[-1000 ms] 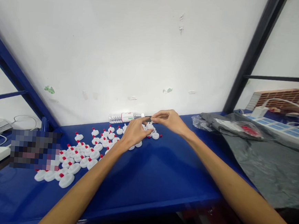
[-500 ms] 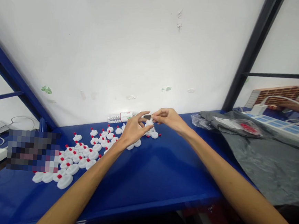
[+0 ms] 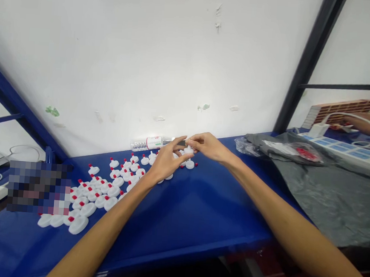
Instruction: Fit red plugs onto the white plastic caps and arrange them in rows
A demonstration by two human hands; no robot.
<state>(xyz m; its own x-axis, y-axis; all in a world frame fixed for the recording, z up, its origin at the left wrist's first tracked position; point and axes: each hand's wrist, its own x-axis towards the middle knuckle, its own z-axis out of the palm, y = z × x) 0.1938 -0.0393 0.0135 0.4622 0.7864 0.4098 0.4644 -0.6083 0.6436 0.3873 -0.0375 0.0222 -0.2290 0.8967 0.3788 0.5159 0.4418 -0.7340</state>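
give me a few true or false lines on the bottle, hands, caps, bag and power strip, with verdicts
1. The bottle lies on its side by the wall. True.
2. The caps left of the hands have green tips. False: the caps there have red tips.
3. The right hand has its fingertips at a white cap. True.
4. The left hand is on the bag. False: the left hand is beside the white cap; the grey bag lies right of both hands.
5. The power strip is white and blue. True.
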